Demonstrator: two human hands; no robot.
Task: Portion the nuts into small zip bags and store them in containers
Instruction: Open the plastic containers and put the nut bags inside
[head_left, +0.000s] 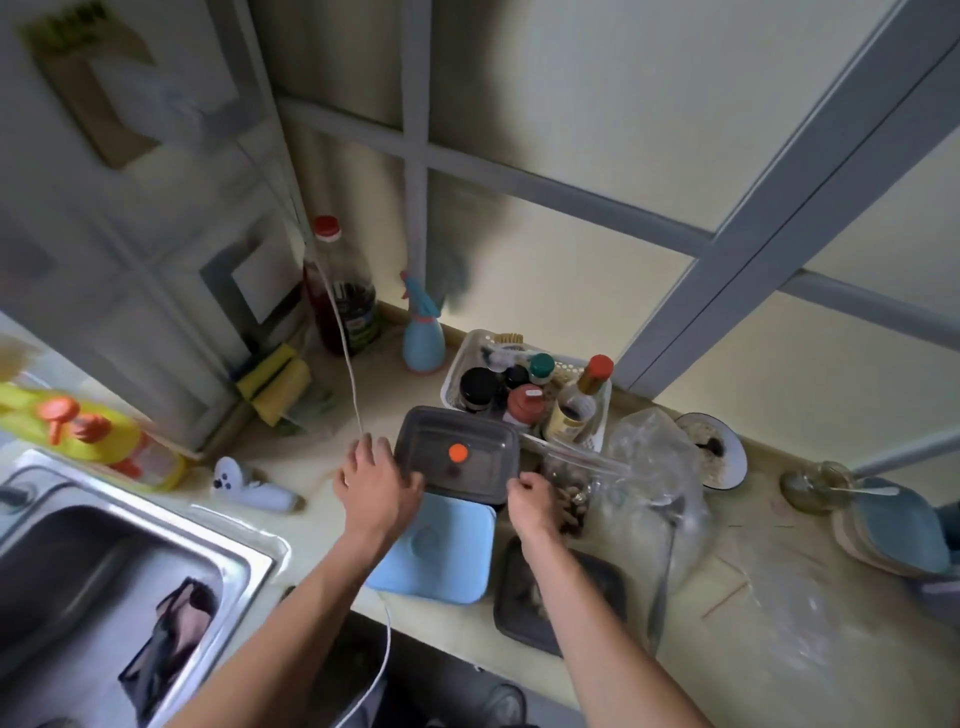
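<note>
Kitchen countertop (322, 525) beside a steel sink (104, 561), cluttered, tiled wall behind. A dark grey lidded container (457, 454) with an orange dot on its lid is held at both near corners: the left hand (376, 483) is laid on the left corner with fingers spread and lightly curled over the edge, the right hand (530, 501) is curled at the right corner (exact pinch cannot be told, blurred). It sits on or just above a light blue container (436, 556). Nuts (569, 506) are seen in clear plastic just right of the right hand; a second dark container (561, 592) lies nearer, under the right forearm. A condiment basket (524, 389) is touching or just behind the grey container. Risk, as judged: if the lid is pressed unevenly, the stack may slide off the blue one, or the nuts may be knocked by the right wrist.
</note>
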